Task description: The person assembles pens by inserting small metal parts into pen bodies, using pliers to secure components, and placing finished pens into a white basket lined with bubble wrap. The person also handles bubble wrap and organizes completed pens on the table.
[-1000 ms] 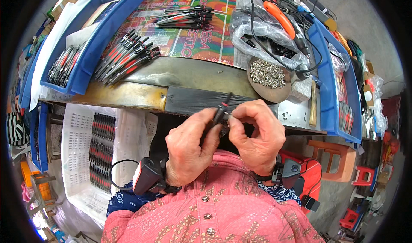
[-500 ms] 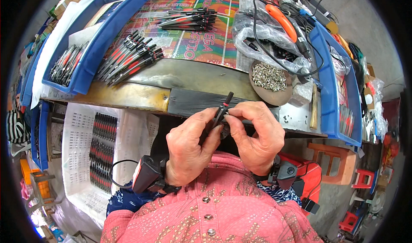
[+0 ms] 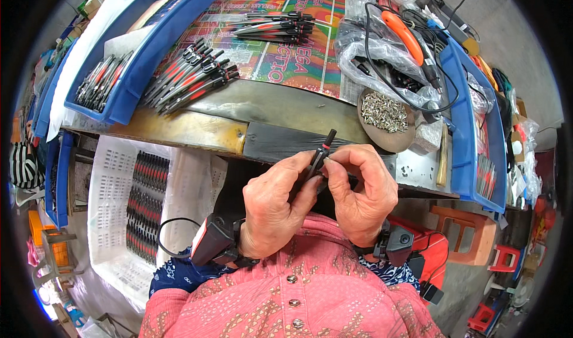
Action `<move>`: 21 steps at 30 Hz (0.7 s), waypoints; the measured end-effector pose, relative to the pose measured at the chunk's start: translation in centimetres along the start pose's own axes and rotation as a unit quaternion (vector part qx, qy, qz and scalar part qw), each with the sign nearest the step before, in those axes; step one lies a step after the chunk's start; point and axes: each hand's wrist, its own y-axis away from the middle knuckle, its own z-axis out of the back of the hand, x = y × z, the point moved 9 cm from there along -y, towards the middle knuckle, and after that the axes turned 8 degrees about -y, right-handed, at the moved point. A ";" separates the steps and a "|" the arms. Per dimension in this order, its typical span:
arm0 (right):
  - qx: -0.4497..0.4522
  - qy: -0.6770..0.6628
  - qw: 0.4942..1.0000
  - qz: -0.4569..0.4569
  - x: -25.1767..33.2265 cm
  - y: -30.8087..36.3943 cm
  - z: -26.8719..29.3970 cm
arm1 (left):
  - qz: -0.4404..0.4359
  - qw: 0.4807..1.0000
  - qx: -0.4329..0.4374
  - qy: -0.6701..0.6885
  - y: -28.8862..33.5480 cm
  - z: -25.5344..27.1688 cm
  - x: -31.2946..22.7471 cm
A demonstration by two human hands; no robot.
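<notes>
Just off the bench's front edge, my left hand is closed around a black pen with a thin red ring. The pen leans, its black end pointing up and away from me. My right hand is pinched, thumb and forefinger meeting right beside the pen's barrel. Whatever those fingertips hold is hidden. Beyond my right hand, a shallow round dish holds a heap of small silvery metal parts.
Black-and-red pens lie fanned beside a long blue bin; another bundle lies farther back. Below left, a white crate holds rows of pens. An orange corded tool rests across plastic bags by the right blue bin.
The view has shifted, so the bench sits slightly farther right. A silvery bit showed at my right fingertips before; now it is out of sight. My left hand still grips the pen.
</notes>
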 end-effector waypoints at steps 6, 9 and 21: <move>0.006 -0.043 0.996 -0.083 -1.2 0.4 -0.2 | 0.005 1.000 0.005 0.000 0.1 -0.1 0.1; 0.029 -0.020 0.997 -0.062 -0.8 0.2 -0.2 | 0.025 1.000 0.014 0.010 0.2 -0.2 0.4; 0.039 -0.012 0.999 0.005 0.4 -0.8 0.7 | -0.014 1.000 0.008 -0.008 -0.4 0.1 -0.5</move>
